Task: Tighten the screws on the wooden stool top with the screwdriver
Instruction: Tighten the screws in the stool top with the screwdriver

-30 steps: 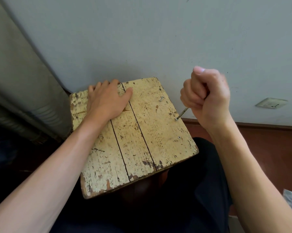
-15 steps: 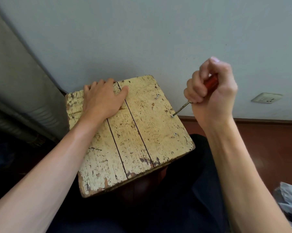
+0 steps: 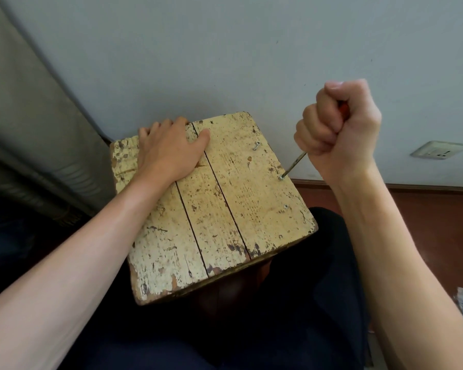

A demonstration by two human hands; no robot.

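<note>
The wooden stool top (image 3: 219, 209) has three worn, cream-painted planks and lies between my knees. My left hand (image 3: 169, 150) rests flat on its far left part, fingers spread. My right hand (image 3: 337, 134) is closed in a fist around the red-handled screwdriver (image 3: 294, 165). The thin metal shaft slants down to the left, and its tip sits on a screw (image 3: 281, 178) near the right edge. A second screw (image 3: 285, 206) sits lower on that edge. Another screw (image 3: 256, 146) sticks up, tilted, near the far right corner.
A pale wall (image 3: 225, 62) rises just behind the stool, with a wall socket (image 3: 437, 150) low on the right. A grey ribbed object (image 3: 33, 129) leans at the left. Red-brown floor (image 3: 425, 209) shows at right, and my dark trousers (image 3: 291, 303) lie below the stool.
My right fist has turned on the screwdriver, showing more of the red handle and then less again, with the tip staying on the same screw. My left hand has stayed flat on the planks.
</note>
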